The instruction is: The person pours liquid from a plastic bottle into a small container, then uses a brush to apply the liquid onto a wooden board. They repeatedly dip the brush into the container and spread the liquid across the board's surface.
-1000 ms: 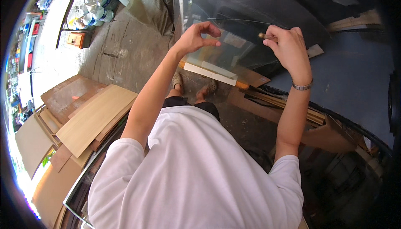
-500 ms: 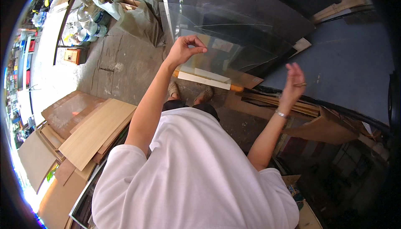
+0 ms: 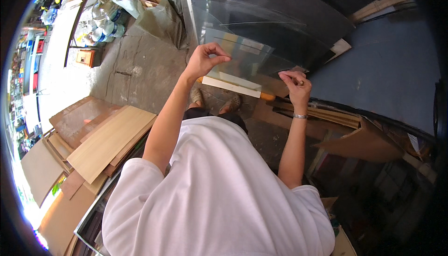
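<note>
A clear glass sheet (image 3: pixel 252 62) stands in front of me, with other glass panes (image 3: pixel 261 24) leaning behind it. My left hand (image 3: pixel 206 61) is closed in a pinch at the sheet, thumb and index finger together. To its right, my right hand (image 3: pixel 297 85), with a ring and a metal watch band, is also pinched at the glass. The edge between my fingertips is hard to make out through the transparent layers. A white strip (image 3: pixel 231 88) shows low behind the glass, above my feet.
A dark blue-grey board (image 3: pixel 378 74) lies at the right. Wooden sheets (image 3: pixel 112 139) are stacked at the left. Farther off stand a grey sack (image 3: pixel 163 20) of offcuts, water bottles (image 3: pixel 109 29) and a small orange box (image 3: pixel 85 58). Concrete floor (image 3: pixel 135 76) shows between them.
My right hand has swung left and inward, from open above the dark board to a pinch at the glass. My left hand keeps its pinch, nearly in place.
</note>
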### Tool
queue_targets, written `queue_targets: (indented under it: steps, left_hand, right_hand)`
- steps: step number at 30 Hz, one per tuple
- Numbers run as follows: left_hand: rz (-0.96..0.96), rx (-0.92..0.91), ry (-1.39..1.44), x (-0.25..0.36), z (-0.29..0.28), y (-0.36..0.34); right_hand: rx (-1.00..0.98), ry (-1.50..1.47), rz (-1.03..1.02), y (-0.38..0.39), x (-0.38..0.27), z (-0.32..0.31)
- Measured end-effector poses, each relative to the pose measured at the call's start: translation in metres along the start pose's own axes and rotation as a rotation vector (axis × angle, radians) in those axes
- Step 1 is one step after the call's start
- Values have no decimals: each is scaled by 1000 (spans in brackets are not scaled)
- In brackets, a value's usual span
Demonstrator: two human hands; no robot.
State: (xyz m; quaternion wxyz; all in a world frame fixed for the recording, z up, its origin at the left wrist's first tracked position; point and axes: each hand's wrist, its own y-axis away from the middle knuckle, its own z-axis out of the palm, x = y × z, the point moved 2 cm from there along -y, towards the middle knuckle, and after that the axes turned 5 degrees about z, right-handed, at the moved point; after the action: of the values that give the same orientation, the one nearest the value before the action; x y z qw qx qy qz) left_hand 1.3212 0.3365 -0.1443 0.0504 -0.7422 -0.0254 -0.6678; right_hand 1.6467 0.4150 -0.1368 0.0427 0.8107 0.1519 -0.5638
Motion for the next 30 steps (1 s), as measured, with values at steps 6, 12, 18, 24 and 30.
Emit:
queue_targets:
  steps: [6,12,18,24,30]
  left_hand:
    - [22,13,-1,16,0,11]
    - [35,41,-2,47,-11,23]
    - [79,131,-59,85,-50,56]
    - [123,315,69,105,-126,113]
    - [196,464,103,101,-237,182]
  right_hand:
    - [-42,-2,-95,5,-12,-5]
    - [-69,14,-175,5,-46,-8]
    - [-112,18,-274,-1,-109,13]
    - [-234,-2,-339,-9,-185,84]
    - [-362,-20,-380,-8,-249,202]
